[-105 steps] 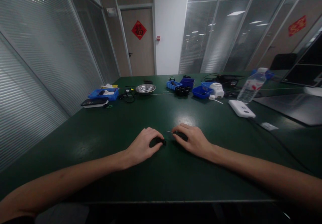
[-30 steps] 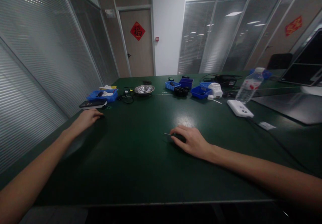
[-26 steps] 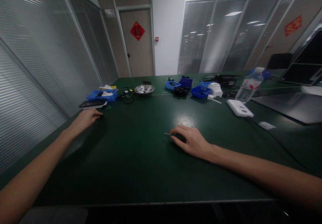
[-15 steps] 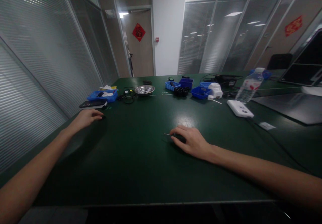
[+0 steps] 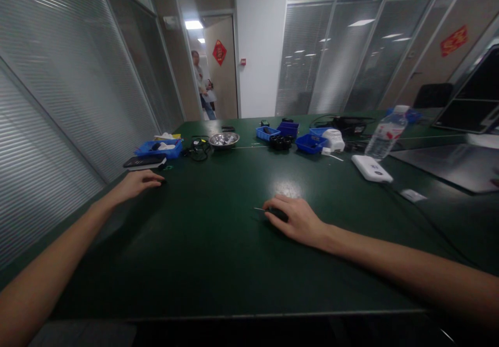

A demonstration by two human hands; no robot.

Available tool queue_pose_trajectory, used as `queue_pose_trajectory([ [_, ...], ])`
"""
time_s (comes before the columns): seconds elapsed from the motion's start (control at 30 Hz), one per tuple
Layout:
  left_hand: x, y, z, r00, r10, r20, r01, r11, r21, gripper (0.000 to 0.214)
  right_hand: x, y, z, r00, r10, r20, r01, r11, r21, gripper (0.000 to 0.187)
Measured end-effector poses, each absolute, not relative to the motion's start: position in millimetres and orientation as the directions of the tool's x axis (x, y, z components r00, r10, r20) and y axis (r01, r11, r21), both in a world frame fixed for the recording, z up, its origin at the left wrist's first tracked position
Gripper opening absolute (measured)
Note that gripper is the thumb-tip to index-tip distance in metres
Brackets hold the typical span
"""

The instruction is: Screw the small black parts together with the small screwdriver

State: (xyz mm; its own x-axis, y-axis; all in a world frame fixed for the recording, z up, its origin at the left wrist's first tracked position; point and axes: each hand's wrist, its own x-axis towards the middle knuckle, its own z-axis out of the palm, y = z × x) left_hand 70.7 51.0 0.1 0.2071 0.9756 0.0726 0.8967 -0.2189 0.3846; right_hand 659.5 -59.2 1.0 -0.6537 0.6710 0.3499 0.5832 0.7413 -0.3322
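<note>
My right hand (image 5: 294, 219) rests on the green table (image 5: 218, 264), fingers wrapped round the dark handle of a screwdriver (image 5: 277, 213). Its thin metal shaft points left, just above or along the tabletop; the tip's shape is too small to make out. Further left and a little farther off, my left hand (image 5: 140, 183) is closed in a pinch near the table. A small dark thing shows at its fingertips, too dim to name. Just beyond that hand lies a flat black-and-white device (image 5: 145, 162), with a blue tray (image 5: 171, 151) behind it.
A steel bowl (image 5: 224, 140) of small parts and black cables (image 5: 199, 150) stand at the back. Blue bins (image 5: 310, 143), a bottle (image 5: 385, 134), a white corded device (image 5: 372, 169) and a laptop (image 5: 448, 166) are rightward. A person (image 5: 202, 84) stands in the doorway.
My left hand has shifted slightly right. My right hand keeps its place with the screwdriver. The far door has swung wider, revealing a person, and a fingertip shows at the right edge by the laptop.
</note>
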Motion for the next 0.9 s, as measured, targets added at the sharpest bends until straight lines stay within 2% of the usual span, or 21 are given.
queue_pose_trajectory([
  [0.27, 77, 47, 4, 0.216, 0.975, 0.059, 0.861, -0.219, 0.458, 0.061, 659, -59, 2, -0.659, 0.667, 0.348, 0.582, 0.745, -0.326, 0.023],
  [0.47, 78, 44, 7, 0.199, 0.979, -0.04, 0.862, -0.155, 0.483, 0.07, 661, -58, -1, -0.657, 0.671, 0.344, 0.585, 0.742, -0.328, 0.024],
  [0.9, 81, 47, -1, 0.218, 0.975, -0.047, 0.805, -0.152, 0.574, 0.064, 660, -60, 2, -0.666, 0.662, 0.346, 0.576, 0.75, -0.325, 0.024],
])
